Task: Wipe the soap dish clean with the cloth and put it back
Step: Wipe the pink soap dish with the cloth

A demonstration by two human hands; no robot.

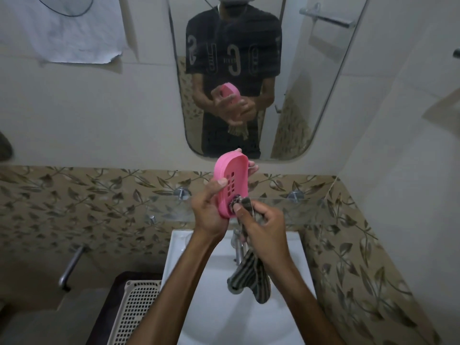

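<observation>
A white perforated plastic basket (139, 310) is seen low left beside the white ceramic basin (214, 319); above it, the pink oval slotted soap dish (230, 183) is gripped upright by the left hand (211, 207), while the striped grey cloth (251, 277) is pinched against its lower end by the right hand (261, 225), below the wall mirror (298, 83)

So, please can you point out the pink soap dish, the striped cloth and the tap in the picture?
pink soap dish (230, 180): head view, on its slotted inner face.
striped cloth (254, 277): head view, on the part hanging below the right hand.
tap (238, 247): head view, on its metal stem over the basin.
</observation>
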